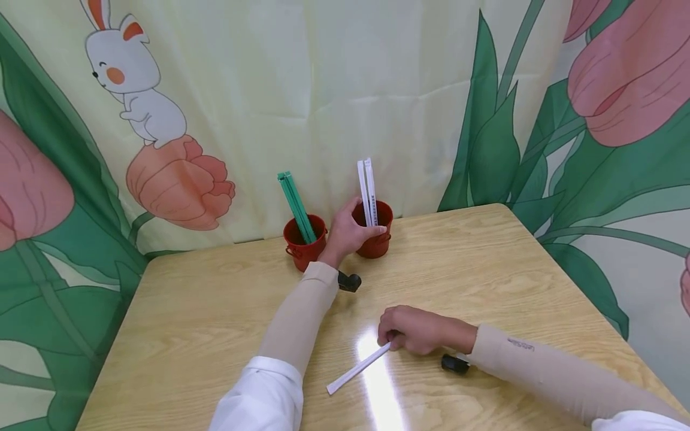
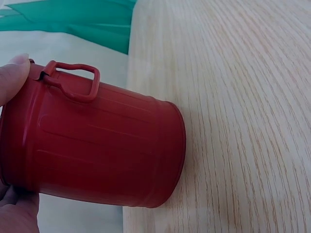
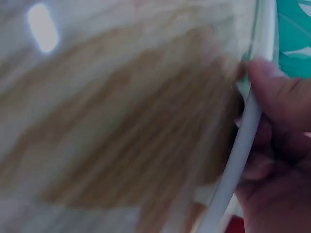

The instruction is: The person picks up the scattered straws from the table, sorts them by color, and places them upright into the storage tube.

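Observation:
My left hand [image 1: 346,232] grips the right-hand red bucket [image 1: 373,248] near its rim, thumb on the near side. Slim white wrapped sticks [image 1: 368,191] stand in that bucket, leaning slightly left. The left wrist view shows the bucket's ribbed wall [image 2: 107,141] and small wire handle [image 2: 80,92], with a thumb and fingers around its upper end. Closer to me, my right hand [image 1: 412,329] pinches one end of a white wrapped stick [image 1: 357,369], which slants down to the left low over the table. The right wrist view is blurred, but the stick [image 3: 240,145] passes under the thumb.
A second red bucket [image 1: 304,254] with green wrapped sticks [image 1: 298,206] stands just left of my left hand. Both buckets are at the back edge of the wooden table [image 1: 215,335]. A printed curtain [image 1: 259,90] hangs right behind them.

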{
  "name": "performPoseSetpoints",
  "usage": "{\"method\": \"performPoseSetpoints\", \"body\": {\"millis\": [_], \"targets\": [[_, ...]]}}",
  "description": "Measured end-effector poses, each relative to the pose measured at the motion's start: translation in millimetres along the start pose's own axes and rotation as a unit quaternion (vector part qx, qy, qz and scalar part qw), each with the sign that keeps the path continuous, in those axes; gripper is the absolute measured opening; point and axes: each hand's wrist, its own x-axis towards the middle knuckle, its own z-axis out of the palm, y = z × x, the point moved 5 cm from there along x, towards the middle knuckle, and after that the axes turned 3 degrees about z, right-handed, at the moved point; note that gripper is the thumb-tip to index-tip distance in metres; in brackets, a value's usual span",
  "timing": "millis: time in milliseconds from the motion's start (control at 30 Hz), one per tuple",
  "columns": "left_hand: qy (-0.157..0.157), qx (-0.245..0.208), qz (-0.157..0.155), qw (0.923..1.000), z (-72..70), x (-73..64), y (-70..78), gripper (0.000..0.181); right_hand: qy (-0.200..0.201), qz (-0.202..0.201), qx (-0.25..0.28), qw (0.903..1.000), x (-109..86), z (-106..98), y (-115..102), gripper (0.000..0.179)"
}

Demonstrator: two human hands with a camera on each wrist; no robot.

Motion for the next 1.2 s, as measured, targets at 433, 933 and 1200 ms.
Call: {"method": "performPoseSetpoints", "body": {"millis": [433, 933, 1200], "targets": [[0.007, 0.003, 0.004, 1.0000, -2.3, 0.0, -0.6, 0.069, 0.087, -0.127, 0.061, 0.9862, -26.0, -47.0, -22.2, 0.014], [0.001, -0.002, -0.001, 1.0000, 0.2, -1.1, -2.1, 0.069, 0.429, -0.086, 0.167, 0.8837, -8.8, -198.8, -26.8, 0.004], [0.001, 0.005, 0.002, 1.0000, 2.6, 1.0, -1.8, 0.069, 0.452, -0.017, 0.203, 0.8683, 16.6, -225.6, -10.4, 0.008]]}}
